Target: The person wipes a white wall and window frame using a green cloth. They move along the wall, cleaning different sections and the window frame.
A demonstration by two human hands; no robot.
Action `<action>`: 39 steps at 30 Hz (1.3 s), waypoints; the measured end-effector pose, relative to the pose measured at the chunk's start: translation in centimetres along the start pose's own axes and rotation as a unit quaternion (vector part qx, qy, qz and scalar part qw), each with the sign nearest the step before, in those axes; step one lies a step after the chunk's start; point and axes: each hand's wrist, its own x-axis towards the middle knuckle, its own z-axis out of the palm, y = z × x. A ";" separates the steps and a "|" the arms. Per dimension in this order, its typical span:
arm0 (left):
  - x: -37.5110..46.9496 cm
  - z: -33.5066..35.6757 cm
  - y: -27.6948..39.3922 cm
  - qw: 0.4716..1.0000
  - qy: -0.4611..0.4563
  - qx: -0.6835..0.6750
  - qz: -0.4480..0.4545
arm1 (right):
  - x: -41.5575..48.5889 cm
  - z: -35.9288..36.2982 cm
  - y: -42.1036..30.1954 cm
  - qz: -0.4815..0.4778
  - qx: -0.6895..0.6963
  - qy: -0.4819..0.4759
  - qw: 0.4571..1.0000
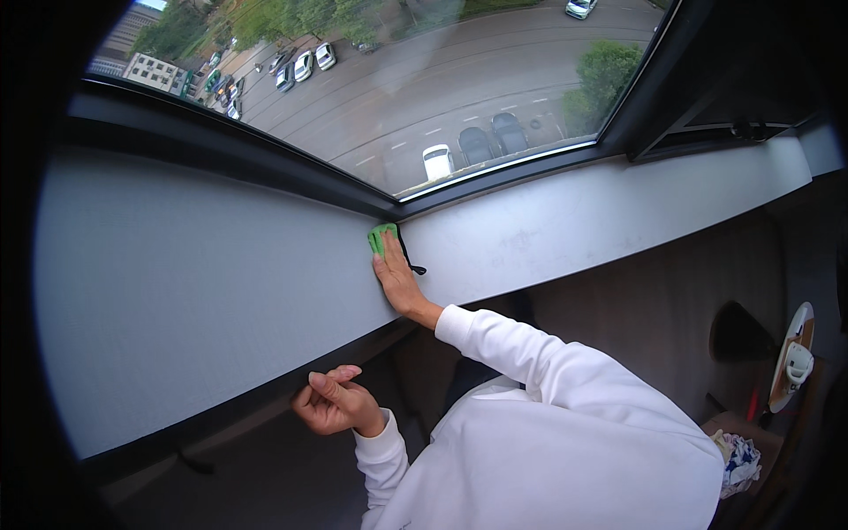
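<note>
My right hand (399,281) lies flat over a green cleaning cloth (377,244) with black edging and a small black loop. It presses the cloth onto the pale grey windowsill (199,285), right at the inner corner where the two lengths of sill meet below the dark window frame (401,211). Part of the cloth is hidden under my fingers. Near the sill's front edge, my left hand (339,403) hangs in the air with its fingers loosely curled and the thumb up. Nothing shows in it.
Faint smudges mark the right length of sill (523,238). Beyond the window glass (397,99) lie a road, parked cars and trees far below. To the right stand a white and brown object (795,361) and a cardboard box (768,437) with crumpled fabric (741,467).
</note>
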 end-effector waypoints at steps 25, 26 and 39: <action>-0.8 1.0 0.0 0.996 0.057 0.073 0.006 | 2.3 0.3 -18.8 -0.401 0.102 -0.021 0.910; -0.7 1.1 0.1 0.995 0.053 0.080 0.009 | 2.7 0.3 -20.6 -0.435 0.099 -0.027 0.895; -1.1 1.1 -0.4 0.996 0.054 0.062 -0.016 | 6.2 -1.1 -19.7 -0.582 0.070 -0.052 0.809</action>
